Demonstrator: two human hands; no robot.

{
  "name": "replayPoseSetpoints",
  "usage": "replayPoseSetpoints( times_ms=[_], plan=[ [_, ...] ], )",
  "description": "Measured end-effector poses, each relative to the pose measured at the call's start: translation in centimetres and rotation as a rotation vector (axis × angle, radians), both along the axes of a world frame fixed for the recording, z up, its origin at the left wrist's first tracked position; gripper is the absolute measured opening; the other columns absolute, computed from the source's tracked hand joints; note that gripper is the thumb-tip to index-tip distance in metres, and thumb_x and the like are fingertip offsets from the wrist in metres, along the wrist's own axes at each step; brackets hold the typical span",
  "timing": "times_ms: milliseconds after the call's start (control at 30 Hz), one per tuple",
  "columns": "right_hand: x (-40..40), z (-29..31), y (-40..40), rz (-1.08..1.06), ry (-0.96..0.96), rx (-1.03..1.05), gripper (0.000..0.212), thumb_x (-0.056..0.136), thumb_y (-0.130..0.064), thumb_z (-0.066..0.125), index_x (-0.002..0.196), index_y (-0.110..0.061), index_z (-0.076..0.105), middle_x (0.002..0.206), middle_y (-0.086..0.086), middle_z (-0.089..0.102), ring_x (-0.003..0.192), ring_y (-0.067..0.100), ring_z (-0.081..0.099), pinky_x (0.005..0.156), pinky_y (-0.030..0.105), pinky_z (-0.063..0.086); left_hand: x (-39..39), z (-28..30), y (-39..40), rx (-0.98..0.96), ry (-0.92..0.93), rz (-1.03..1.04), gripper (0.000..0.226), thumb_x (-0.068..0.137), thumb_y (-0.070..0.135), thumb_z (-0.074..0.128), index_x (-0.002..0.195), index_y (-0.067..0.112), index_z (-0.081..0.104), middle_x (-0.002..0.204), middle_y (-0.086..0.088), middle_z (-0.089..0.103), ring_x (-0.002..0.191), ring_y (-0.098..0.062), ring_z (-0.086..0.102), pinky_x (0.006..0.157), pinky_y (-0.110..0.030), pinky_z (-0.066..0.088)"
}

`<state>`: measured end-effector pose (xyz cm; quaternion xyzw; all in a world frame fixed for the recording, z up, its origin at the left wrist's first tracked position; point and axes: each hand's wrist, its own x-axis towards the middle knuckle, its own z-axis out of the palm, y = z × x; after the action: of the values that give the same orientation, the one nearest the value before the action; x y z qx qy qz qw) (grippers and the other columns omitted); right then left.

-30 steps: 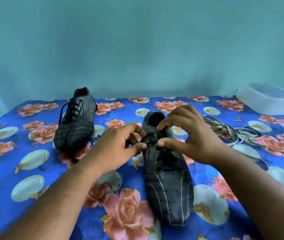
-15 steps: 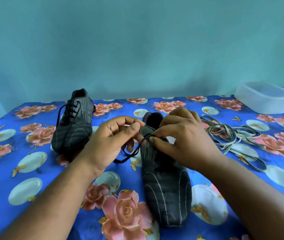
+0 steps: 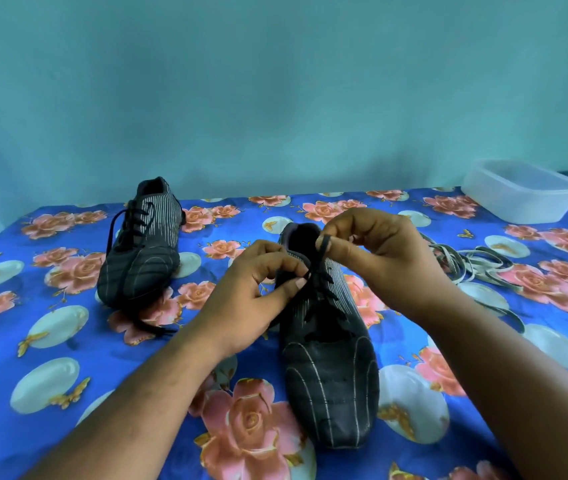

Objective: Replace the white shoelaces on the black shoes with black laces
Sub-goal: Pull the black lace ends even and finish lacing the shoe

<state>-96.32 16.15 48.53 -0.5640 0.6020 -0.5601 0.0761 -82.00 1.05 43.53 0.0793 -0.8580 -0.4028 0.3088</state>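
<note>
Lifted since earlier, the right hand point(image 3: 376, 258) pinches a thin black lace point(image 3: 320, 268) loop at twelve o'clock. Left hand point(image 3: 255, 299) pinches its base, over the black striped shoe point(image 3: 327, 368).

Two black shoes point(image 3: 139, 247) point(image 3: 327, 372) — two hands point(image 3: 251, 299) point(image 3: 379, 258) — one plastic container point(image 3: 521, 192)

two bare forearms enter from the lower edge, no sleeves in view. left hand point(image 3: 244, 299) and right hand point(image 3: 376, 258) wear no gloves, rings, watch or bands. short, plain nails show on some fingers point(image 3: 298, 284).
</note>
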Motion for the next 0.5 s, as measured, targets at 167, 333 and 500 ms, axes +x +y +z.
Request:
replayPoseSetpoints(
  times_ms=[167,333,500],
  plan=[
    [-1.0,1.1,0.0,-0.064,-0.407,-0.245,0.026,0.095,-0.015,0.053,0.076,-0.025,0.068,0.062,-0.003,0.058,0.058,0.013,0.050,0.064,0.025,0.043,0.0,-0.2,0.2,-0.012,-0.047,0.020,0.015,0.093,0.031,0.064,0.091,0.045,0.063,0.110,0.012,0.054,0.113,-0.010,0.053,0.100,-0.016,0.036],
    [-4.5,1.8,0.9,-0.389,-0.688,-0.268,0.023,0.103,-0.032,0.057,0.085,-0.020,0.062,0.061,-0.003,0.058,0.051,0.015,0.043,0.049,0.025,0.038,0.1,-0.1,0.4,-0.020,-0.041,0.026,0.019,0.095,0.021,0.071,0.094,0.039,0.067,0.111,0.010,0.053,0.110,-0.007,0.051,0.101,-0.022,0.038],
    [-6.7,0.7,1.3,-0.396,-0.874,0.168,0.019,0.097,-0.033,0.066,0.100,-0.017,0.057,0.078,0.001,0.066,0.043,0.010,0.044,0.038,0.018,0.030,0.1,0.2,0.4,-0.025,0.002,0.052,0.025,0.089,0.024,0.077,0.091,0.046,0.068,0.108,0.014,0.053,0.102,-0.009,0.053,0.093,-0.016,0.040]
  ],
)
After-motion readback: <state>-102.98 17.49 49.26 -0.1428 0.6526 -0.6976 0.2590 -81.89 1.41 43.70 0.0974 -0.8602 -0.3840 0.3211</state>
